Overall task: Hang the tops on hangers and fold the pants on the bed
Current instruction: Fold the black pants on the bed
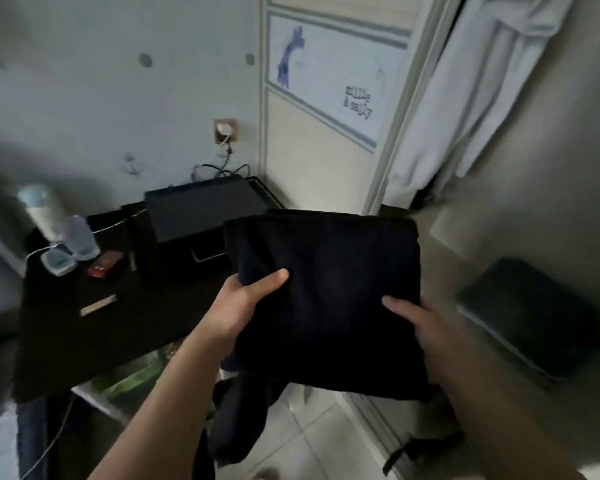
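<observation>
Fingers of the left hand [246, 299] pass under the near left edge of the folded black garment [326, 289], out of sight, while the thumb lies pressed on top, so the cloth is pinched between them. Right hand [421, 329]: the same grasp on the near right edge, thumb on top; this hand is blurred. The garment, folded to a rough square, is held in the air in front of the person, above the tiled floor [312, 441], with its left part overlapping the black table [84, 323] in the view. Dark cloth [239, 417] hangs below the fold; it may be a loose end of the same garment, but the blur does not allow a firm reading.

On the table: a dark flat device [201, 209] at the far edge, a white bottle [44, 209], clear plastic cases [80, 240] just beside it, and a small red item [104, 266] near them. Behind, a wall socket [225, 131] with cables leading down. Centre rear, a wardrobe door [326, 98] bearing a printed picture; to its right, a pale garment [465, 98] hanging. Far right, a dark flat object [523, 313] lies on a grey surface.
</observation>
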The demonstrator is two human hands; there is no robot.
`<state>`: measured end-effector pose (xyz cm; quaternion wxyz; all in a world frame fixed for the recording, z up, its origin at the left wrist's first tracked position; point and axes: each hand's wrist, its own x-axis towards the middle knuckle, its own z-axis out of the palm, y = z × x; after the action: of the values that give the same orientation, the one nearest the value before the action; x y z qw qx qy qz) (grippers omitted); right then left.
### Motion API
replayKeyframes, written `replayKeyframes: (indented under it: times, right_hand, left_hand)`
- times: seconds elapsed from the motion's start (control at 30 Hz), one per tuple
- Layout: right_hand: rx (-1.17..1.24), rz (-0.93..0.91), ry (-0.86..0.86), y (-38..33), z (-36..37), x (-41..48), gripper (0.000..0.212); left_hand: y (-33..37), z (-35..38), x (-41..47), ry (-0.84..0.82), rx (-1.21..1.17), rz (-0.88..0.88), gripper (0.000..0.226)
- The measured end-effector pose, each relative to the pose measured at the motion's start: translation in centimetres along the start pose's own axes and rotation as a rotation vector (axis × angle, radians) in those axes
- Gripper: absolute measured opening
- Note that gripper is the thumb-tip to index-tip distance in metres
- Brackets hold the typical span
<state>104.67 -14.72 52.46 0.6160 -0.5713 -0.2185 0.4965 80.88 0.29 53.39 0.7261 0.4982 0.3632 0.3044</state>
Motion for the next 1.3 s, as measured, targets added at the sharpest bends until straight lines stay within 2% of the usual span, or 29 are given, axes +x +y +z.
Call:
replayKeyframes:
  times: [0.07,0.23,0.43,0.53,0.7,0.8,0.9,0.97,1.1,1.3]
  right_hand:
    - [0.020,-0.027,0.152,-0.9,-2.2,0.4,0.035]
    - [0.161,-0.041,0.387,-1.2,-8.4,-0.6,0.037]
    - [0.211,-0.051,0.672,-0.9,-15.7,-3.2,0.047]
    - [0.227,-0.099,0.779,-0.6,-19.6,-2.7,0.050]
    - [0.243,-0.138,0.883,-0.3,-25.8,1.5,0.038]
    - [0.243,-0.161,0.895,-0.3,-28.8,4.3,0.045]
    - [0.225,-0.199,0.949,-0.7,-31.1,7.2,0.040]
    - [0.246,-0.229,1.035,-0.9,-32.6,9.0,0.038]
    - [0.265,-0.283,1.211,-1.4,-36.0,11.7,0.032]
    - [0.121,-0.251,1.501,-1.6,-43.4,14.1,0.035]
  left_hand:
    - [0.2,2.5,4.3,-0.115,-0.006,-0.030,0.058]
    - [-1.4,10.0,12.1,-0.361,0.014,-0.182,0.057]
    - [-5.6,20.9,17.2,-0.579,0.032,-0.322,0.064]
    - [-7.6,25.6,19.8,-0.681,0.056,-0.380,0.055]
    - [-10.1,31.4,25.1,-0.678,0.138,-0.426,0.058]
    - [-11.3,33.7,28.5,-0.642,0.173,-0.387,0.057]
    - [-12.5,36.4,31.2,-0.624,0.208,-0.369,0.060]
    - [-13.2,38.7,32.6,-0.633,0.227,-0.353,0.066]
    - [-15.3,43.7,35.7,-0.683,0.239,-0.307,0.063]
    - [-20.1,52.3,40.4,-0.840,0.267,-0.348,0.064]
